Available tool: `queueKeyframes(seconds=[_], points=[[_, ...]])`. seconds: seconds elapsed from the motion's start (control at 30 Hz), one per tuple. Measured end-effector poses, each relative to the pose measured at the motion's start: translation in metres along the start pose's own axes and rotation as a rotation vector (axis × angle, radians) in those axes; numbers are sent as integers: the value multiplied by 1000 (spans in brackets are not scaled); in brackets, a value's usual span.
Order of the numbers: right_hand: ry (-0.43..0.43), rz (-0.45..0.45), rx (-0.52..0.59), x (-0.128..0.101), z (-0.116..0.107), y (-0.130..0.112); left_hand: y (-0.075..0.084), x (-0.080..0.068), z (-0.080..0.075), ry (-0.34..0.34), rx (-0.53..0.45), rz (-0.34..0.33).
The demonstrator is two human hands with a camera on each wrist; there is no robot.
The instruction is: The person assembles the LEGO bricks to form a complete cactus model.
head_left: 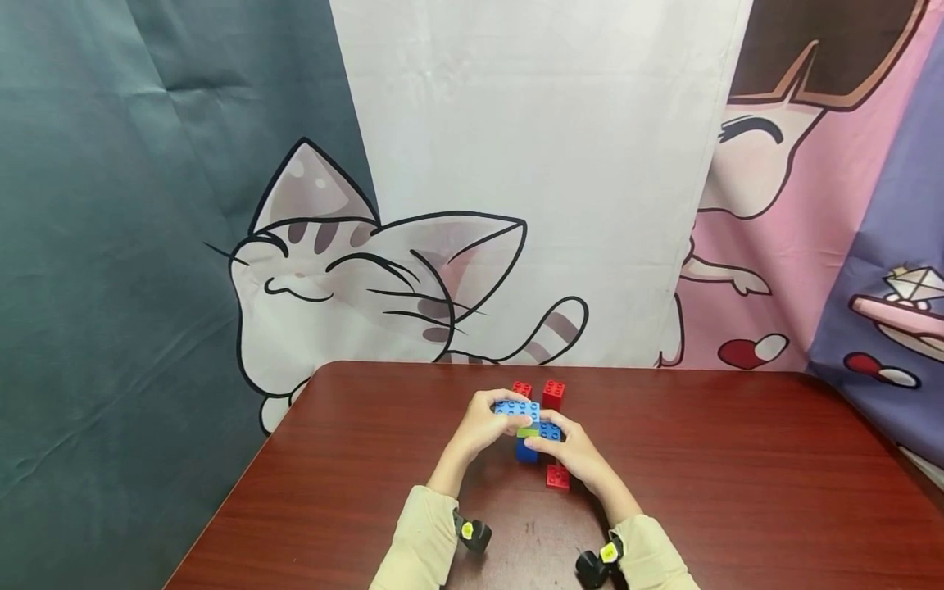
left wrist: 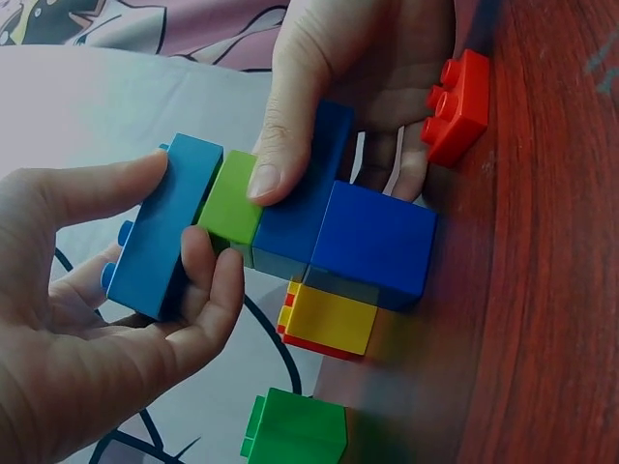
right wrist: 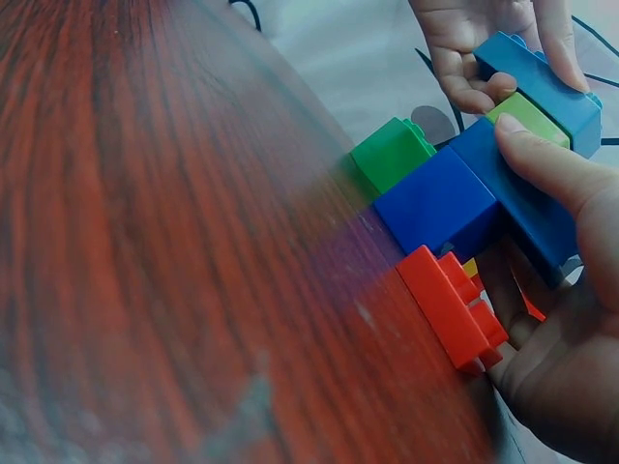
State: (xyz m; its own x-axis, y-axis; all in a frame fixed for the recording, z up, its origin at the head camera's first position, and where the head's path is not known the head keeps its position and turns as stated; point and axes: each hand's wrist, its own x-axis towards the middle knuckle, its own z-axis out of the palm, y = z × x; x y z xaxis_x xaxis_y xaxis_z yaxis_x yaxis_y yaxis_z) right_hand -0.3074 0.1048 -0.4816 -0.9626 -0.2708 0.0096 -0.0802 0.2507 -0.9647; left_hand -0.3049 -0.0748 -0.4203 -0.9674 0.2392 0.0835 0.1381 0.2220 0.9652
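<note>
In the left wrist view my left hand point(left wrist: 106, 309) grips a light blue brick point(left wrist: 169, 227), thumb on one side and fingers curled on the other. Against its underside sits a lime green brick point(left wrist: 230, 198), which is stacked on a long blue brick point(left wrist: 290, 227). Below that is a dark blue block point(left wrist: 372, 237), near the table. My right hand point(head_left: 578, 452) holds the stack, its thumb pressing across the long blue brick close to the lime one. Whether the light blue brick is fully seated cannot be told.
A red brick point(head_left: 557, 477) lies on the brown table point(head_left: 737, 475) nearer to me. Behind the stack stand two red bricks, one of them point(head_left: 554, 393) to the right. A yellow brick point(left wrist: 334, 319) and a green brick point(left wrist: 300, 425) show beyond. A printed curtain hangs behind.
</note>
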Motion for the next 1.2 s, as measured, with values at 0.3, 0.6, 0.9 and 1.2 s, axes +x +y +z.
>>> queueKeyframes(seconds=[0.3, 0.6, 0.9, 1.2], points=[[12, 17, -25, 1, -1, 0, -2, 1, 3, 42, 3, -24], [9, 6, -28, 0, -1, -1, -3, 1, 4, 43, -8, -25], [8, 9, -26, -2, 3, -1, 2, -8, 2, 34, -41, -27], [5, -9, -20, -2, -1, -2, -6, 1, 7, 50, -63, -28]])
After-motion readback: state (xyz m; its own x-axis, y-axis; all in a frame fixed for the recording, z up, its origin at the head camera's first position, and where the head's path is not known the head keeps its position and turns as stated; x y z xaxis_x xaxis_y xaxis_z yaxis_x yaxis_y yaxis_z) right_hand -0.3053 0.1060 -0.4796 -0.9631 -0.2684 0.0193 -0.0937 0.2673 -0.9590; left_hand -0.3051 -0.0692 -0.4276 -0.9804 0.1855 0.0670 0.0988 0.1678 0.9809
